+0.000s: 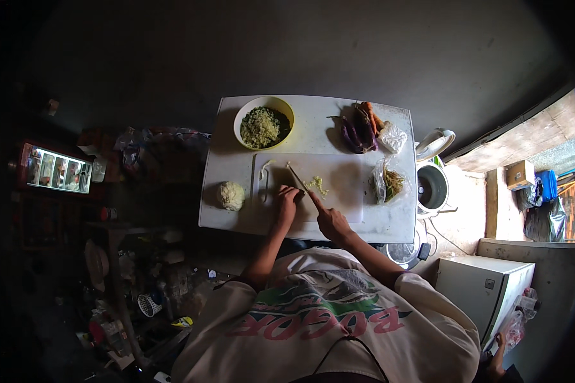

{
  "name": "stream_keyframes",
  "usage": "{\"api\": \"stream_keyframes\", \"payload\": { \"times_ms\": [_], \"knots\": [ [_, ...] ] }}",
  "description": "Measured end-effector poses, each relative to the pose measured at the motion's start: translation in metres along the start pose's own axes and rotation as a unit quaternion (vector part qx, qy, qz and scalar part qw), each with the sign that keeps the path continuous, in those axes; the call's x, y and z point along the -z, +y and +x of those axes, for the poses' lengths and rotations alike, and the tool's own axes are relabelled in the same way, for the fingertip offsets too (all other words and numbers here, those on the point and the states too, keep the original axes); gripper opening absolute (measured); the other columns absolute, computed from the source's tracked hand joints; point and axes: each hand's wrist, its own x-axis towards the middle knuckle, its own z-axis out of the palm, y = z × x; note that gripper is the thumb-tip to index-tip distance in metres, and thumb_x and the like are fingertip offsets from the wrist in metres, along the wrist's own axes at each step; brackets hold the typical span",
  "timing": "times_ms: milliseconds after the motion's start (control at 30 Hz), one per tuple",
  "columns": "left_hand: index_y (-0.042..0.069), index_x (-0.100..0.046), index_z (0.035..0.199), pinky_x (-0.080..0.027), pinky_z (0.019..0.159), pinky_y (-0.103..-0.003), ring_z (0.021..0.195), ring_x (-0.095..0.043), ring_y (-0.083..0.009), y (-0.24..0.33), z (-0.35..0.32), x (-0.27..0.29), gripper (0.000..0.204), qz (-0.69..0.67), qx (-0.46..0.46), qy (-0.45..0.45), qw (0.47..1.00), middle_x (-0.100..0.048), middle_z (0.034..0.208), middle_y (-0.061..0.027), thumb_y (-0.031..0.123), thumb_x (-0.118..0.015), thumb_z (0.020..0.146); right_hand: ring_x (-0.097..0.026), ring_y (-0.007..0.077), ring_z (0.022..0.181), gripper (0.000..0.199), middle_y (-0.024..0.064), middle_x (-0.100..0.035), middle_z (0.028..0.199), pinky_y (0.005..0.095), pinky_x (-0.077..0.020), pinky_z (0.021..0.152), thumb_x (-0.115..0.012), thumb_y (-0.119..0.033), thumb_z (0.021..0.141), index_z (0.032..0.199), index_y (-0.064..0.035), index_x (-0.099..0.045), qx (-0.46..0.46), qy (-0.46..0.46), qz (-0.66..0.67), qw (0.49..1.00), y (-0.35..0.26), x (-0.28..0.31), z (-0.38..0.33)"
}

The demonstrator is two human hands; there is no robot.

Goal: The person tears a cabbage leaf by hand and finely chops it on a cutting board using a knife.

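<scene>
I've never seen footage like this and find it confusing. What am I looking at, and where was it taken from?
There is no machine arm here, just a person's bare hands. The single picture comes from a wide fisheye camera worn on the head, looking down, so straight edges bend and the shirt fills the bottom.

The right hand holds a knife, its blade pointing away from the body. The left hand is close beside it; whether it grips anything is too small to tell. Chopped pale pieces lie on a white cutting board.

Around the board, the white table carries a cabbage, a yellow bowl of chopped vegetables, purple eggplants, carrots and a clear plastic bag of greens.
</scene>
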Motion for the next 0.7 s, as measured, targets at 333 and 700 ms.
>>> {"api": "stream_keyframes", "payload": {
  "times_ms": [333,700],
  "knots": [
    [0.002,-0.072,0.087,-0.049,0.085,-0.043,0.098,-0.058,-0.0340,0.008,0.002,-0.003,0.022,0.079,-0.036,0.000,0.996,-0.065,0.091,-0.0116,-0.007,-0.066,0.067,-0.065,0.0496,0.073,0.084,0.0291,-0.066,0.076,0.0590,-0.0526,0.069,-0.049,-0.004,0.087,0.159,-0.0306,-0.013,0.004,0.010,0.016,1.000,0.007,-0.006,0.005],
    [0.002,-0.071,0.084,-0.049,0.083,-0.043,0.097,-0.059,-0.0333,0.011,0.004,0.005,0.015,0.088,-0.033,-0.004,0.996,-0.065,0.089,-0.0112,-0.003,-0.067,0.071,-0.065,0.0501,0.073,0.084,0.0308,-0.065,0.076,0.0605,-0.0516,0.067,-0.049,-0.006,0.089,0.159,-0.0328,-0.011,-0.009,0.019,0.028,0.999,0.012,-0.012,0.004]
  ]
}}
